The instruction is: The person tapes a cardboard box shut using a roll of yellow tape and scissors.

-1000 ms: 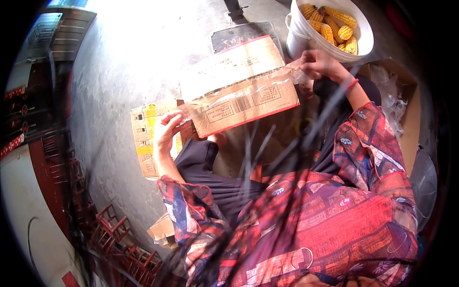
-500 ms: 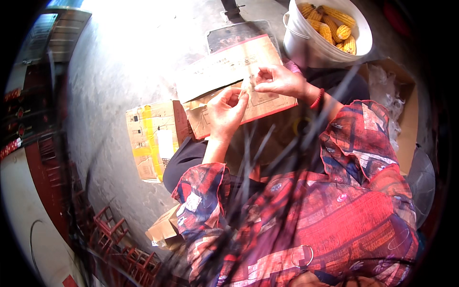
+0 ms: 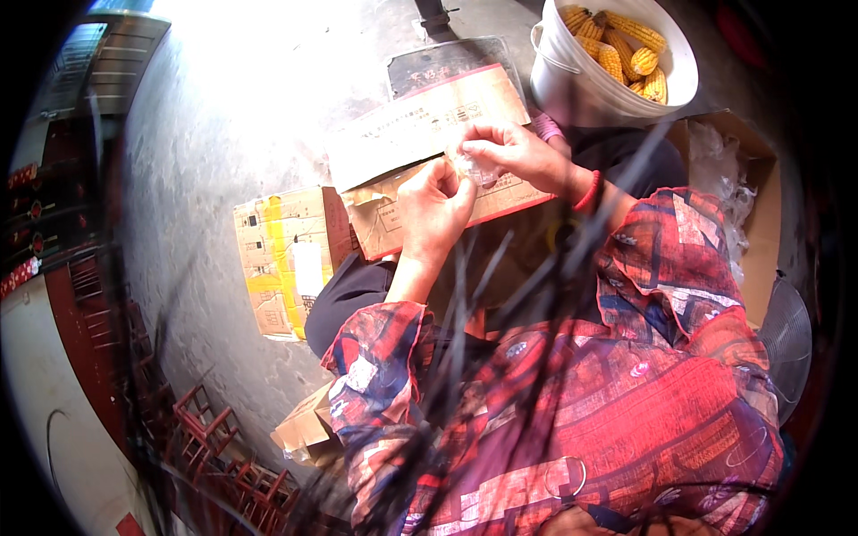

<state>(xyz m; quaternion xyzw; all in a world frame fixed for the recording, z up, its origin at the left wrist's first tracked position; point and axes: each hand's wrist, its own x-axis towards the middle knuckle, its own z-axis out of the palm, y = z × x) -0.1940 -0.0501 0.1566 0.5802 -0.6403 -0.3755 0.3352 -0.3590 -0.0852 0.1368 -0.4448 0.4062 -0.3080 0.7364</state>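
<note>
Above a cardboard box (image 3: 384,156) in front of my knees, my two hands meet at a small, clear plastic bag (image 3: 481,170). My left hand (image 3: 435,207) pinches it between thumb and curled fingers, its back toward me. From the right, my right hand (image 3: 523,159) grips the other side with thumb and index finger, a red cord bracelet on its wrist. Part of the bag hides behind my fingers, and glare blurs its edges. I cannot make out anything inside it.
A white bucket (image 3: 572,85) of yellow corn cobs (image 3: 635,31) stands far right. Below it, an open carton (image 3: 760,205) holds crumpled clear plastic (image 3: 715,170). A yellow-taped carton (image 3: 259,308) sits left, with small red-brown stools (image 3: 206,424) lower left. Dark strands cross the view.
My hands have drawn closer together. The left has shifted slightly right, and the right has moved a little left and down. More of the clear bag shows below the right fingers.
</note>
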